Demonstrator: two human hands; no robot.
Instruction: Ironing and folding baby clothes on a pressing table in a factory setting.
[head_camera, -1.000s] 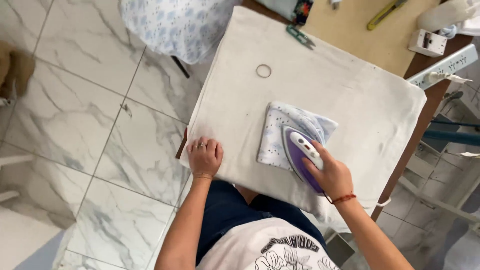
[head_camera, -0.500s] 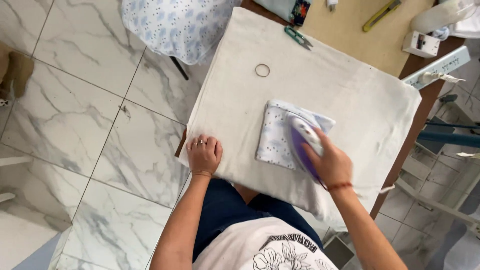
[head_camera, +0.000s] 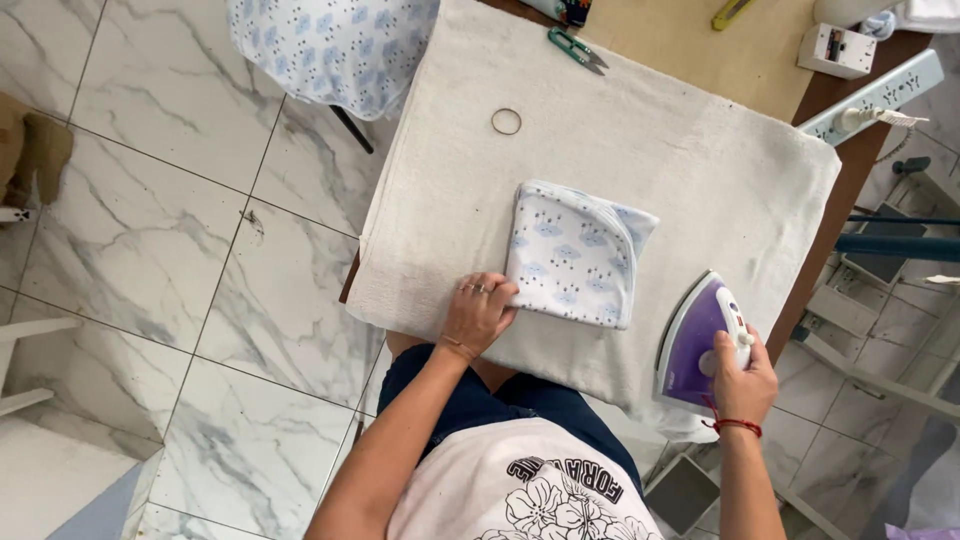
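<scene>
While the folded cloth (head_camera: 575, 255) with its little cloud print sits flat near the middle of the white towel pad (head_camera: 640, 130), the pressing looks pretty much done on this fold, as far as I can judge. It lies smooth and squared up, and whether more folding or another pass is left, I can't tell.

Left hand (head_camera: 478, 315) rests at the cloth's near-left corner, fingers curled and touching its edge. Right hand (head_camera: 742, 378) is wrapped tight around the handle of the purple iron (head_camera: 695, 338), which sits off the cloth, to its right, near the pad's edge.

Compared with half a second ago, the iron was right on top of the cloth and the left hand lay apart from it on the pad. A ring (head_camera: 506, 121) lies beyond the cloth.
</scene>
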